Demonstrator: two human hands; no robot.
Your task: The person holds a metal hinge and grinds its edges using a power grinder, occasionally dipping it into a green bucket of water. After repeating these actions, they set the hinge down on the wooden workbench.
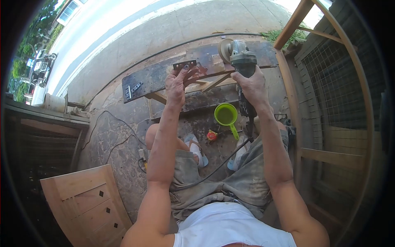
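Observation:
My left hand (177,87) pinches a small dark metal plate with holes (184,64), its thumb on the near face. An angle grinder (243,59) is gripped in my right hand (253,85), its round disc (224,50) facing left toward the plate. Plate and disc are apart. Beneath both hands runs a low, stained wooden bench (158,80). Several small dark metal pieces (133,89) lie at its left end. The grinder's dark cord (210,175) hangs down and loops across my lap.
On the ground between my feet stand a lime-green dipper (226,114) and a small red-and-yellow object (212,135). A carved wooden panel (88,201) leans at lower left. To the right rises a wooden frame (288,82). A black hose (152,55) crosses behind the bench.

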